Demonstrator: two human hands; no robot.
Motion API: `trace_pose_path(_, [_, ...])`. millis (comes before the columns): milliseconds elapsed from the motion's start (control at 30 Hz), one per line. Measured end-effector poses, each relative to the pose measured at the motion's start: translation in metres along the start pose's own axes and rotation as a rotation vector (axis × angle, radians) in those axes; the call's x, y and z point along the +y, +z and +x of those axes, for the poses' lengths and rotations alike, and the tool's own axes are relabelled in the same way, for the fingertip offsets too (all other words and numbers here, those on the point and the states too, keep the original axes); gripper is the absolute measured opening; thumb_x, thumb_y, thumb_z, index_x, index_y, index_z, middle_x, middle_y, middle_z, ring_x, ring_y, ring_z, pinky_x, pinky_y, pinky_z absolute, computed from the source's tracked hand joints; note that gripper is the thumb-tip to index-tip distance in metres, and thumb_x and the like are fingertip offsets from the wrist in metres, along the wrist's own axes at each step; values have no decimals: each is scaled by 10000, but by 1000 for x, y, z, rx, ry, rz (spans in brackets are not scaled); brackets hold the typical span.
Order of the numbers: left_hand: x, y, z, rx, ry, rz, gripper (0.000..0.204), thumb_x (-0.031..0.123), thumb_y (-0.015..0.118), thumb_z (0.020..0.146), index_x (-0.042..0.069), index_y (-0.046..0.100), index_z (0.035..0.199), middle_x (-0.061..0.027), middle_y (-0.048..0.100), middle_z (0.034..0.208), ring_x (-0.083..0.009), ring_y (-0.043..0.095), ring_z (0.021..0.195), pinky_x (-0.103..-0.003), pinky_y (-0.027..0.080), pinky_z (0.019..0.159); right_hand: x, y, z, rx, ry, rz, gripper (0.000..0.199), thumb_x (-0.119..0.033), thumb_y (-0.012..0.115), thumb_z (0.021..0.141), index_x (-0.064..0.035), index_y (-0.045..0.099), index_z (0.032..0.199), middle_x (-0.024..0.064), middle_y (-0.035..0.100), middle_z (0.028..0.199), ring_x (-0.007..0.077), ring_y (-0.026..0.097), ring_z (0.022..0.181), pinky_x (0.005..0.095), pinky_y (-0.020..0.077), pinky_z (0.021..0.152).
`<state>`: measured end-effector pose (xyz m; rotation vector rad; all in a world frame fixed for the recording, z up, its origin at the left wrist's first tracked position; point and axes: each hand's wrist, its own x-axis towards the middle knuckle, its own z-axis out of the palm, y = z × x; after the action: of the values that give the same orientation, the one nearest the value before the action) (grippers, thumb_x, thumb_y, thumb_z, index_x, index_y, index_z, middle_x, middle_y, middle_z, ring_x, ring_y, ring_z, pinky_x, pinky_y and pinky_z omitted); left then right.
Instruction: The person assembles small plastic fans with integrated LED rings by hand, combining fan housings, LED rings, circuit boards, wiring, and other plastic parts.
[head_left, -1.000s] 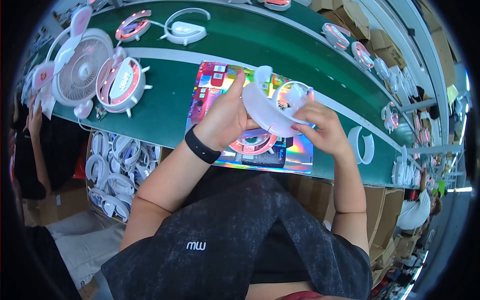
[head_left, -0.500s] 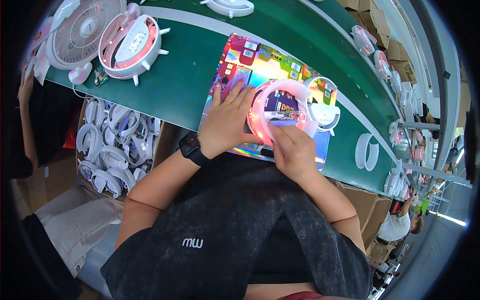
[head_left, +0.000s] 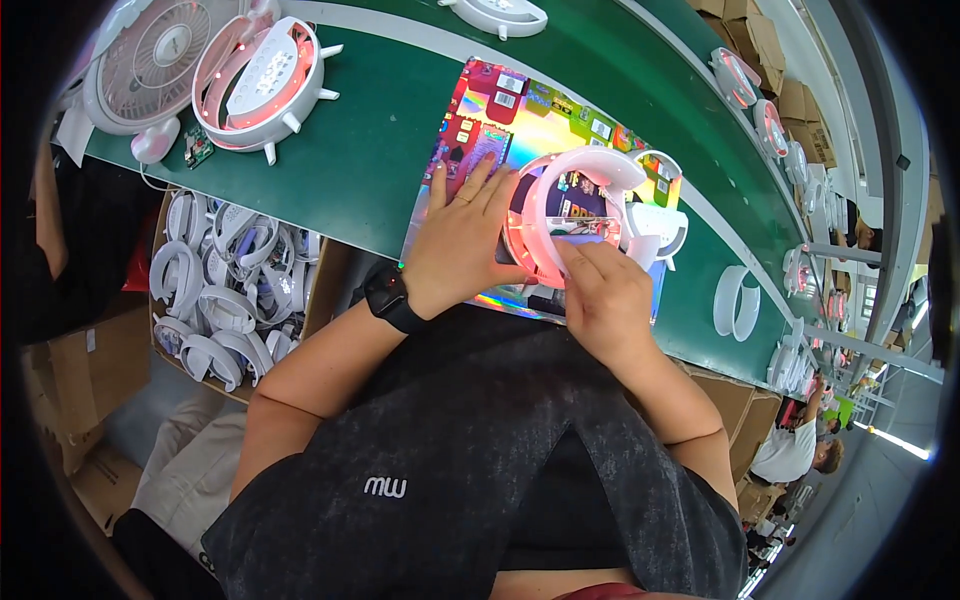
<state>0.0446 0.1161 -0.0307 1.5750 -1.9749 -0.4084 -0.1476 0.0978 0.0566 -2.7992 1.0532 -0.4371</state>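
A round white lamp housing (head_left: 514, 232) with glowing red lights inside lies on a shiny multicoloured printed sheet (head_left: 480, 90). Over it sits a translucent white C-shaped cover (head_left: 543, 205), tilted and partly apart from the lit housing. My right hand (head_left: 610, 300) is closed in a pinch on the cover's near edge; the fingertips' far side is hidden. My left hand (head_left: 460, 235) lies with fingers spread on the sheet, its thumb side against the housing's left. Just right of the cover stands another white ring unit (head_left: 655, 228) with a half-round panel.
A lit ring unit with feet (head_left: 262, 90), a fan (head_left: 165, 50) and a small circuit board (head_left: 197, 147) are at the left of the green table (head_left: 340, 160). A carton (head_left: 322, 275) full of white parts stands below. A white band (head_left: 737, 303) lies right. Another person (head_left: 50, 220) is at left.
The translucent cover has shifted right and tilted up, baring more of the lit housing. My right hand moved right with it. At the back, a white unit slid right.
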Motion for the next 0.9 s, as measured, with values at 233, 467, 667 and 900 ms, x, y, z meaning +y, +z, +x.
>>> trace_pose_path(233, [2,-1,1,-10,-17,17,1102,613,796,634,-15,377,1437,-165,456,1472,-330,340,1433,-637,149,1153,3,11,2,-53,-71,-14,410,-10,638,655,-12,667,1064,82,588,853,262,604,783,375,495,647])
trace_pose_path(467, [12,-9,-7,-30,40,131,1023,592,756,696,-60,406,1402,-186,461,1452,-341,330,1426,-639,163,1146,12,9,-10,-264,-147,-48,354,-111,693,689,-35,666,1033,77,600,896,270,601,887,397,507,747])
trace_pose_path(667, [22,-80,-18,-289,89,-127,733,521,793,713,12,634,1215,-169,689,1135,-350,600,1187,-613,187,1149,29,-31,-63,41,-60,225,345,-161,785,711,-22,656,998,101,647,1000,297,627,932,390,526,812])
trace_pose_path(900, [31,-16,46,8,35,-425,432,332,623,914,-11,638,1175,-210,688,1048,-357,677,910,-416,536,775,38,5,-54,235,611,662,259,-109,667,910,0,642,1144,122,695,1050,198,669,916,320,526,790])
